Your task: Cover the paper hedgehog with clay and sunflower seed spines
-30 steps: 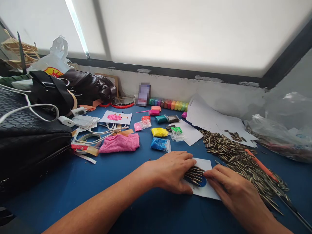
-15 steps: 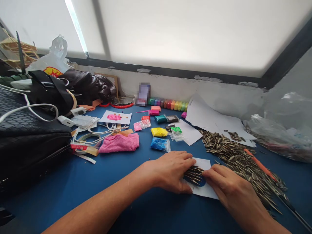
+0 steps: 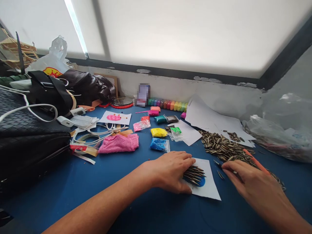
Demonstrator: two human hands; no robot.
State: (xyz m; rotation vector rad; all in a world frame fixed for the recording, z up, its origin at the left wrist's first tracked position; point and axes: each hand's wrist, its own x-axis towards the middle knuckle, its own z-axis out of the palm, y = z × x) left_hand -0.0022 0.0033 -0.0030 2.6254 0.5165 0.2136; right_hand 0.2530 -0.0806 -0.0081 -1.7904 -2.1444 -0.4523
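My left hand (image 3: 172, 172) lies on a white sheet of paper (image 3: 210, 187), thumb and fingers spread around its left side. Striped sunflower seeds (image 3: 194, 175) stand close together in a patch of blue clay (image 3: 202, 182) on that paper. My left hand partly covers them. To the right, my right hand (image 3: 248, 178) is at the near edge of a heap of loose sunflower seeds (image 3: 219, 144), thumb and fingers pinched together. A thin dark tip (image 3: 217, 163) shows at its fingertips; I cannot make out what they hold. One loose seed (image 3: 220, 175) lies between paper and hand.
Packets of yellow clay (image 3: 159, 132) and blue clay (image 3: 159, 144) lie beyond my left hand. A pink cloth (image 3: 119, 143), cables and a black bag (image 3: 31, 139) are at left. An orange-handled tool (image 3: 255, 161) lies in the seed heap; a plastic bag (image 3: 280, 136) is far right.
My right hand has moved right, away from the clay and seeds on the paper, over to the edge of the seed heap. My left hand has stayed in place.
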